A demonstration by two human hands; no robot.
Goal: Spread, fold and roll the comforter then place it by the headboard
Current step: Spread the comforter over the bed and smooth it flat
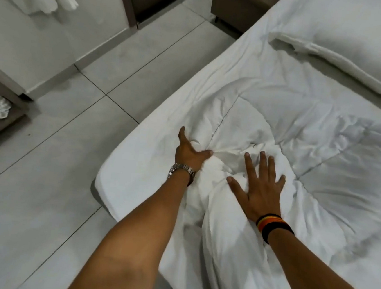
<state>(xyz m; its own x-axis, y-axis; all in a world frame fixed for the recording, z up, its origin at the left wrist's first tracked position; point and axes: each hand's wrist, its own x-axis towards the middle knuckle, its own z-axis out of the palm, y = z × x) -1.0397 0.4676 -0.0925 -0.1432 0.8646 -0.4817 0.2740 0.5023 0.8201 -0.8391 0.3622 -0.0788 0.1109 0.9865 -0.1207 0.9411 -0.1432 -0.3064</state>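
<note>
Both hands (189,155) (260,187) press the puffy, quilted comforter (326,139) — seemingly bunched.

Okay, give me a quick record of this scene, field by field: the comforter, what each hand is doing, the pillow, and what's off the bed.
comforter: white comforter, bunched and wrinkled on the bed, not yet rolled
left hand: left hand gripping a bunch of the fabric; wristwatch on that wrist
right hand: right hand flat, fingers spread, pressing the bundle down; striped wristband
pillow: pillow at upper right
floor: grey tiled floor left of the bed
</note>
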